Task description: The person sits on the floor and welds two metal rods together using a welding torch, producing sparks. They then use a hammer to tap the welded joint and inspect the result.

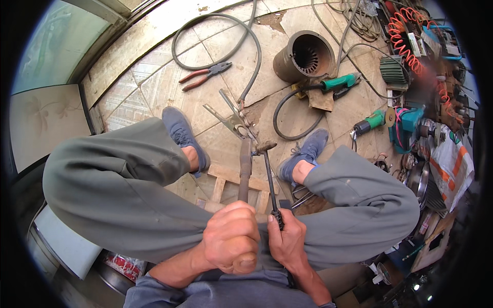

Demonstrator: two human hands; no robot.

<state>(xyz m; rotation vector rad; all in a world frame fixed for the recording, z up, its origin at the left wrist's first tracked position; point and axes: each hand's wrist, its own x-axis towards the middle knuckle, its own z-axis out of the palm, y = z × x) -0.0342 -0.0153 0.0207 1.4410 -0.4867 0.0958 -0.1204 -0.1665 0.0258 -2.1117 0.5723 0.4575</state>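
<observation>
My left hand point(231, 237) is closed around a brown metal bar point(245, 167), which rises between my knees to a steel fitting point(232, 123) with flat prongs and a slotted plate. A grey cable point(250, 77) runs down to that fitting. My right hand point(285, 241) is closed on the coiled black handle of a thin hammer point(268, 177); its narrow rusty head is beside the bar's upper part, and I cannot tell whether they touch. A wooden frame point(231, 174) lies beneath, between my feet.
Red-handled pliers point(197, 79) lie on the tiled floor point(133, 113). A hollow metal cylinder point(303, 56) stands beyond, near a green electrode holder point(340, 80) on a cable. An angle grinder point(370, 122) and cluttered tools crowd the right. A glass panel point(51, 51) is at left.
</observation>
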